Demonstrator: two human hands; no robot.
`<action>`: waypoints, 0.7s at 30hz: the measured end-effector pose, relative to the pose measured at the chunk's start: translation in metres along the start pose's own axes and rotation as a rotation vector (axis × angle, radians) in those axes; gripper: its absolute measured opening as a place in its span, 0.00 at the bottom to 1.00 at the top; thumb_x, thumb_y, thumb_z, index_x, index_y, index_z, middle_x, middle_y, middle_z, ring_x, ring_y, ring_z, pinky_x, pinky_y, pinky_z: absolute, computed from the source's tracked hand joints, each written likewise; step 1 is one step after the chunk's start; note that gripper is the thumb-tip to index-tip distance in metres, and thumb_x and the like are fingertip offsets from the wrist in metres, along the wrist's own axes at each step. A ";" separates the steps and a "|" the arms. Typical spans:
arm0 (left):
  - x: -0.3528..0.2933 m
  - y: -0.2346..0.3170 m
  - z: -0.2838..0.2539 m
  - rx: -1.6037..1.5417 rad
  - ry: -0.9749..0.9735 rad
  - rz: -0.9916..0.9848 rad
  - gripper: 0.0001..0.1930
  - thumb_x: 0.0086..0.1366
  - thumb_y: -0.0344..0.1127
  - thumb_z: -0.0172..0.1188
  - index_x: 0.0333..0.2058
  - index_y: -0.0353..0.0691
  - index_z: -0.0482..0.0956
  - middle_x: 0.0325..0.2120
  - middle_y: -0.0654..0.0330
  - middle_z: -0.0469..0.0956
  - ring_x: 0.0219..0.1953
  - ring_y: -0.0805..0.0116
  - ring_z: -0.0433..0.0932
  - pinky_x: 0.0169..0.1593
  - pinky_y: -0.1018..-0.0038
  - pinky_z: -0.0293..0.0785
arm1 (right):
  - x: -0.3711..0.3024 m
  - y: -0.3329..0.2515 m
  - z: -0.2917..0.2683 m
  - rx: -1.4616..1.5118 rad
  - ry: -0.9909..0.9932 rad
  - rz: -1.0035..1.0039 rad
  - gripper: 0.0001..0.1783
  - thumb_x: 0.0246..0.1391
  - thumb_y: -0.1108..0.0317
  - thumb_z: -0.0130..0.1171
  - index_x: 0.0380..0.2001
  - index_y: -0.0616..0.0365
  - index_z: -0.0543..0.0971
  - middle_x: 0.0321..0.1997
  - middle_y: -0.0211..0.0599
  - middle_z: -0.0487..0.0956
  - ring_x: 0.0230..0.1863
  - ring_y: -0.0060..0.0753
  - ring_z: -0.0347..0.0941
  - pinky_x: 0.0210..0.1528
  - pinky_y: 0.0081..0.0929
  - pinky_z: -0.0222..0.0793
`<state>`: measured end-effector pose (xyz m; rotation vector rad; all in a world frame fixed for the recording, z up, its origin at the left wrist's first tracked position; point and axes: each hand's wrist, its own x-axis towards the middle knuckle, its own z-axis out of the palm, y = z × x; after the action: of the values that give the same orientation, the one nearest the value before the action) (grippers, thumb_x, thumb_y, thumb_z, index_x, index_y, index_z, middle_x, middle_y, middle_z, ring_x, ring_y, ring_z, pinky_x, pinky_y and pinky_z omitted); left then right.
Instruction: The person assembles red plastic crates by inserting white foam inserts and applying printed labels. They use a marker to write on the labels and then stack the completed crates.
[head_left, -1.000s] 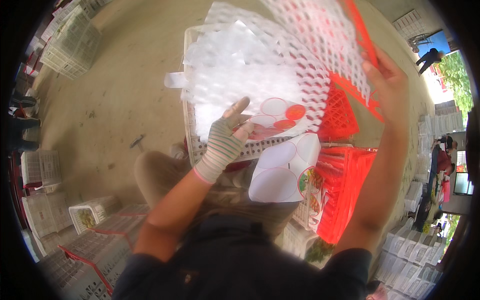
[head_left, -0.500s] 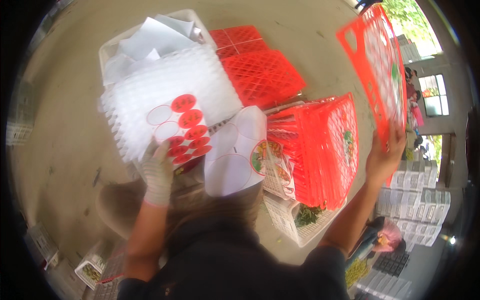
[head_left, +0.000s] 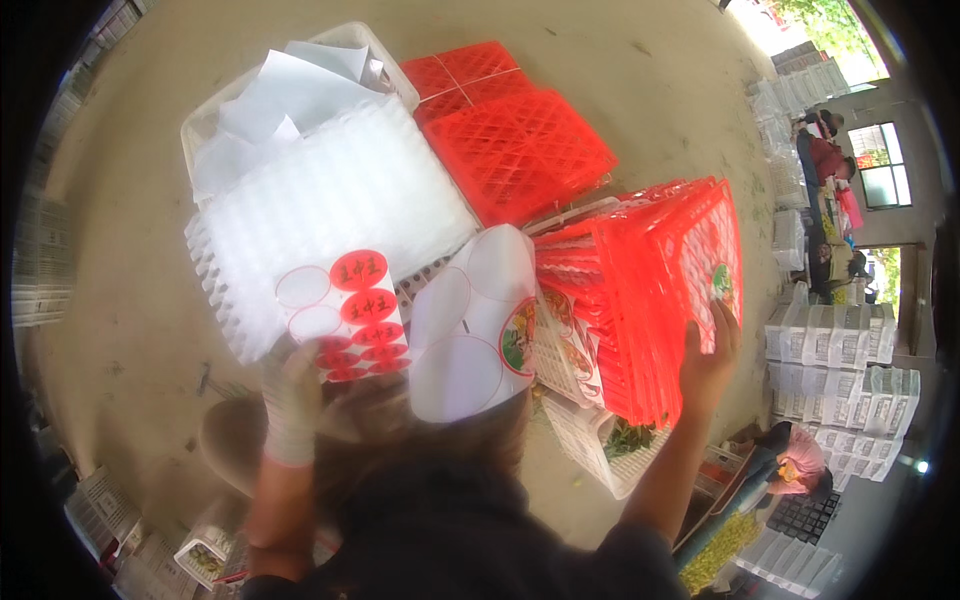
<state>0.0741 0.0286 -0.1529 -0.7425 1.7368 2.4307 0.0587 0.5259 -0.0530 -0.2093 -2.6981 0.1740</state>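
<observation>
My left hand (head_left: 291, 398), in a pale glove, holds a sheet of round red stickers (head_left: 350, 315) at its lower edge, over a stack of white plastic lids (head_left: 330, 210). My right hand (head_left: 707, 360) presses a red plastic lattice lid (head_left: 715, 265) against a leaning stack of red lids (head_left: 630, 300). A white backing sheet with round labels (head_left: 470, 330) lies between the two hands. Flat red crates (head_left: 505, 130) sit behind the stack.
A white crate (head_left: 200, 125) holds the white lids and loose paper. A white basket with greens (head_left: 610, 450) stands under the red stack. Stacks of white crates (head_left: 840, 350) and seated people (head_left: 825, 160) are at the right. Bare concrete floor lies to the left.
My right hand has brought the red lid down from high at the right onto the leaning red stack. The view swung so the white lids now lie at the upper left.
</observation>
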 end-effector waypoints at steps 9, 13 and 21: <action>0.001 0.007 0.015 0.696 -0.001 0.323 0.11 0.61 0.31 0.60 0.40 0.32 0.80 0.35 0.57 0.83 0.38 0.64 0.82 0.43 0.68 0.78 | 0.108 -0.100 0.355 -0.351 -0.512 -0.517 0.25 0.62 0.63 0.50 0.63 0.49 0.71 0.53 0.40 0.78 0.54 0.47 0.74 0.59 0.49 0.65; -0.002 0.021 0.026 0.099 0.049 -0.153 0.15 0.61 0.30 0.56 0.44 0.32 0.81 0.36 0.61 0.83 0.36 0.72 0.80 0.43 0.73 0.78 | 0.100 -0.073 0.433 -0.481 -0.520 -0.618 0.31 0.61 0.62 0.53 0.67 0.49 0.65 0.55 0.41 0.77 0.56 0.47 0.72 0.63 0.50 0.59; 0.012 -0.015 0.002 0.355 0.033 0.035 0.15 0.60 0.30 0.55 0.45 0.32 0.81 0.37 0.61 0.83 0.36 0.73 0.81 0.43 0.74 0.78 | 0.151 -0.075 0.396 -0.611 -0.719 -0.774 0.31 0.61 0.62 0.53 0.67 0.55 0.65 0.54 0.42 0.76 0.58 0.46 0.71 0.66 0.53 0.57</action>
<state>0.0677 0.0328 -0.1707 -0.7145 2.1277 2.0498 -0.2538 0.4425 -0.3376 0.8766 -3.1883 -0.9752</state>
